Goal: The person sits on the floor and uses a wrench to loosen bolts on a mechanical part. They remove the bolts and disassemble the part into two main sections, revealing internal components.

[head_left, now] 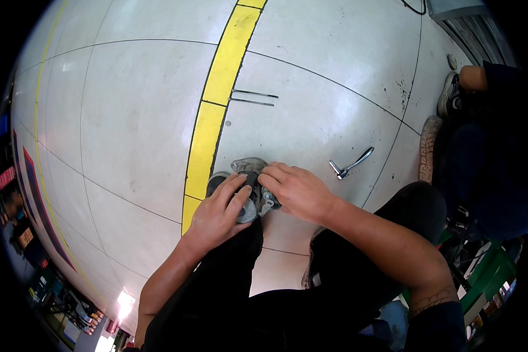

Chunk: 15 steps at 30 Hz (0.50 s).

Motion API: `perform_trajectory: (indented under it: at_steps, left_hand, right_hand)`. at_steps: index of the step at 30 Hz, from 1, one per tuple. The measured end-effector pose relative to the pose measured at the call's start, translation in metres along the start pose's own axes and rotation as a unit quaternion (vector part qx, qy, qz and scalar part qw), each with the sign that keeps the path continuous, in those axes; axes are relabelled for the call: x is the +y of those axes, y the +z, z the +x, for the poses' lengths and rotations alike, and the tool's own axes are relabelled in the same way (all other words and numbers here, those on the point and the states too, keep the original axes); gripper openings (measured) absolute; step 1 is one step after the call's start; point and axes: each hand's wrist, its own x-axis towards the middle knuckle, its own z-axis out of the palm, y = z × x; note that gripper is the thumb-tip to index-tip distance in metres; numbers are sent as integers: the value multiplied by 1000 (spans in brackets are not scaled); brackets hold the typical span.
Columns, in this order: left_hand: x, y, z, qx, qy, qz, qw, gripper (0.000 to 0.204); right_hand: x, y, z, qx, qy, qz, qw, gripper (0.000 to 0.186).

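A grey and black metal part (249,164) with rounded housings, looking like a starter motor, is gripped between my two hands over the floor, close to my knee. My left hand (220,211) curls over its left and near side, next to a round grey end. Closed on its right side is my right hand (296,189), fingertips meeting the dark middle section. The fingers cover much of the part, and its underside is hidden. A ratchet wrench with a socket (353,165) lies to the right of my hands.
Beyond the part, two long thin rods (254,94) lie beside a yellow floor stripe (223,76). A small round piece (228,123) sits nearer. Another person's shoes (430,149) are at right, by a green frame (491,273). A grey ribbed object (475,32) stands at the far right.
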Motion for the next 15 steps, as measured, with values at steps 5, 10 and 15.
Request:
perform_trajectory:
  at_steps: [5, 10, 15]
  left_hand:
    - [5, 7, -6, 47, -58, -8, 997, 88]
    - [9, -3, -4, 13, -31, 12, 999, 89]
    - [12, -12, -4, -29, -1, 30, 999, 93]
  right_hand:
    - [-6, -3, 3, 26, 9, -3, 1000, 42]
    - [-1, 5, 2, 42, -16, -20, 999, 31]
    - [-3, 3, 2, 51, -28, -16, 998, 26]
